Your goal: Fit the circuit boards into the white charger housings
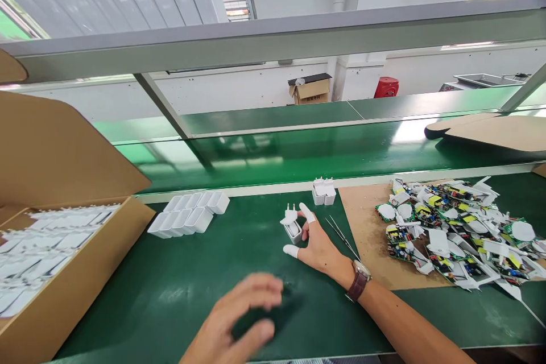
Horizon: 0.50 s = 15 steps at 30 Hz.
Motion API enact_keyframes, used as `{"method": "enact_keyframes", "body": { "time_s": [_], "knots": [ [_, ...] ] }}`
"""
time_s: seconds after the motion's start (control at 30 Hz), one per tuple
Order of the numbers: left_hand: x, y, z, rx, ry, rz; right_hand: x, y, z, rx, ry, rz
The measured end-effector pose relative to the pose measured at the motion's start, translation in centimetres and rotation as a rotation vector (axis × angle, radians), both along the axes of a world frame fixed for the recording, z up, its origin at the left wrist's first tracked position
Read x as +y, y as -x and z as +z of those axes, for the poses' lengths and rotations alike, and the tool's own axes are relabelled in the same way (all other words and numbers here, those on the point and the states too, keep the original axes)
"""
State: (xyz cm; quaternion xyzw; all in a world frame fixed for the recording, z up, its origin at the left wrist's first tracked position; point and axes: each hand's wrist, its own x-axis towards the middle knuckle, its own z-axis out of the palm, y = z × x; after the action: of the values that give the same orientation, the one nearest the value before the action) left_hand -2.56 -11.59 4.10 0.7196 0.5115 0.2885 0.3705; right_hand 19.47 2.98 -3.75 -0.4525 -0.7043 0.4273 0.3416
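Note:
My right hand, with white finger cots on thumb and index finger, is spread beside a white charger housing. The housing lies on the green bench, and a piece with two plug pins sits at its top end. My curled fingers are close to its right side; whether they touch it I cannot tell. Blurred by motion, my left hand hovers nearer the front edge, fingers apart and nothing visible in them. Metal tweezers lie just right of my right hand.
White empty housings stand in rows at left, beside a cardboard box of white plug parts. Two assembled chargers stand near the back ledge. Circuit boards with white parts are heaped on a cardboard sheet at right.

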Motion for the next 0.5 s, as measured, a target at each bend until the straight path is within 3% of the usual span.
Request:
{"method": "enact_keyframes", "body": {
  "time_s": [0.07,0.13,0.3,0.43,0.5],
  "knots": [
    [2.8,-1.1,0.3,0.072,-0.126,0.171,0.2,-0.2,-0.1,-0.029,0.061,0.071],
    [5.7,-2.1,0.3,0.117,-0.165,0.207,0.4,-0.3,-0.1,-0.066,0.09,0.122],
    [10.6,-2.9,-0.4,0.076,-0.073,0.043,0.5,-0.6,0.1,0.01,0.076,0.177],
    [11.9,-2.3,-1.2,0.064,-0.121,-0.097,0.4,-0.6,-0.1,0.067,0.078,0.201],
    [12.0,-2.2,-1.6,0.073,-0.19,-0.087,0.4,-0.5,-0.3,0.052,0.076,0.187]
  ]
}}
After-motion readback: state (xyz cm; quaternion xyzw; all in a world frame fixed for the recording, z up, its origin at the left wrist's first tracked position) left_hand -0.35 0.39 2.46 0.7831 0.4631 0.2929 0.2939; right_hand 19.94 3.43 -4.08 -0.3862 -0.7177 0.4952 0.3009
